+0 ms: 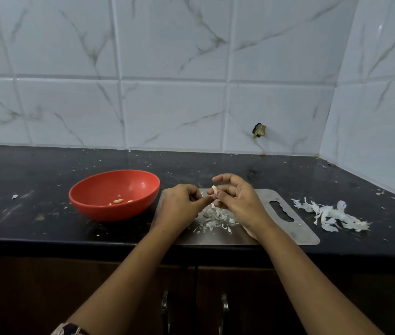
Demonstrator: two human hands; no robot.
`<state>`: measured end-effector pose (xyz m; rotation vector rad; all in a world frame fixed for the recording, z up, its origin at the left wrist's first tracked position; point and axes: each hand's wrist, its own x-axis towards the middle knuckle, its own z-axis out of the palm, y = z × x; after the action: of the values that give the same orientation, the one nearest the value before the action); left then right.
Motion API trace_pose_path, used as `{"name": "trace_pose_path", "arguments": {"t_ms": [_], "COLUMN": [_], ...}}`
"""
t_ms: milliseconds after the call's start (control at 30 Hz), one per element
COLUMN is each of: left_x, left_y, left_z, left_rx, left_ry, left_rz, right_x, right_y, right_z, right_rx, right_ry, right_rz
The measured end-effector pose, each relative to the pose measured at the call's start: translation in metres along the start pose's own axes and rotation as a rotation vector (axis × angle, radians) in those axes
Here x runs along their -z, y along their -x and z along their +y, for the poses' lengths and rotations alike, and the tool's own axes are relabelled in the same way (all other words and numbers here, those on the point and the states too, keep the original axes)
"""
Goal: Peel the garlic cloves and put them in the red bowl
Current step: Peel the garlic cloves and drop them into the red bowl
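Fingers (226, 189) of the right hand (240, 201): curled, narrow, pinching one garlic clove (214, 189); the forefinger arches above it.
Fingers (205, 201) of the left hand (182, 204): curled in, with one tip reaching across to pinch at the clove's lower end. Whether that tip is thumb or forefinger cannot be told.

Garlic clove: held in the air between both hands, centre of the frame, above the far edge of the cutting board (305, 234). Pale, whitish, small. It is largely covered by the fingers, so how much skin remains is not clear.

Step in hand, as judged: peeling, midway through the task. The clove is being stripped and is not yet in the bowl.

Next move, as judged: pull away the last skin with the left fingertips while the right keeps its pinch, let the skin fall to the board, then carry the clove left to the bowl and release it over the hollow.

Red bowl (80, 201): left of centre, just beside the board on the black counter (34, 170). It is upright and holds a few peeled cloves (118, 201), cream-coloured, lying at its bottom.

Peel scraps (212, 220): a small heap on the board, under the hands.

Loose skins (331, 215): a larger papery white heap on the counter, right of the board.
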<state>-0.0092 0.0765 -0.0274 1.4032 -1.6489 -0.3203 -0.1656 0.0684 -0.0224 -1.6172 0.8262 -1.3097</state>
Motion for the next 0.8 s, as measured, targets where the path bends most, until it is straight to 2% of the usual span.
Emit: {"name": "trace_pose_path", "arguments": {"t_ms": [333,433,667,800], "left_x": [0.0001,0.0013,0.0048,0.0036], "left_y": [0.0025,0.0032,0.0086,0.0077], "left_z": [0.0036,0.0026,0.0098,0.0079], "left_rx": [-0.078,-0.078,-0.132,-0.143], "left_ry": [0.035,0.131,0.345,0.375], "left_rz": [0.027,0.074,0.007,0.021], "right_x": [0.0002,-0.0001,0.0008,0.0], "right_y": [0.0003,0.0008,0.0006,0.0006], "right_z": [-0.0006,-0.0007,-0.001,0.0002], "right_rx": [0.032,0.045,0.054,0.06], "right_ry": [0.047,0.066,0.112,0.15], "right_rz": [0.047,0.046,0.073,0.067]}}
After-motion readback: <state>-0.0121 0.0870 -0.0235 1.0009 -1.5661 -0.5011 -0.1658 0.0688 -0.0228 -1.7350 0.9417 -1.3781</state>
